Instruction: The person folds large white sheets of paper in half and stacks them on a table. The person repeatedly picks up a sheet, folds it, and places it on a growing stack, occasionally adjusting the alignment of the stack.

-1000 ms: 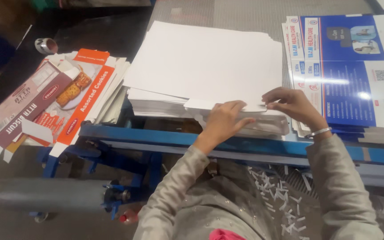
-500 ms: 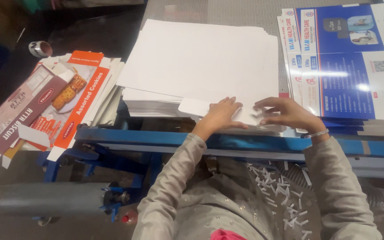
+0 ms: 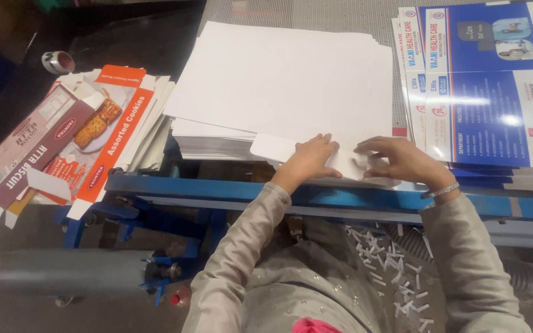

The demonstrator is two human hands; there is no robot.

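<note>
The small white card piece (image 3: 306, 151), a flat cut-out with a rounded left corner, lies on the near edge of the white sheet stack (image 3: 285, 86), directly under both sets of fingers. The left hand (image 3: 308, 159) rests palm-down on it with the fingers extended and close together, pressing rather than gripping. The right hand (image 3: 402, 161) lies just to the right, fingers half curled, fingertips touching the right end of the same piece; whether they pinch its edge cannot be determined. A thin metal bangle (image 3: 440, 192) sits on the right wrist. Below the fingers runs the blue metal frame rail (image 3: 217, 188); beneath it, white paper offcuts (image 3: 390, 259) lie scattered on the floor. Beyond the right fingers stands a stack of glossy blue-and-white printed sheets (image 3: 488, 86) with white label panels along their left edge. Well left of the left fingers lies a fanned pile of flattened orange-and-white carton blanks (image 3: 109, 123) showing a biscuit picture, with a maroon carton blank (image 3: 29, 148) on its left side. A tape roll (image 3: 57, 61) lies beyond them. Compared with the frame half a second earlier, both hands keep nearly the same placement on the piece; one second earlier the right hand was higher, at the stack's edge.
</note>
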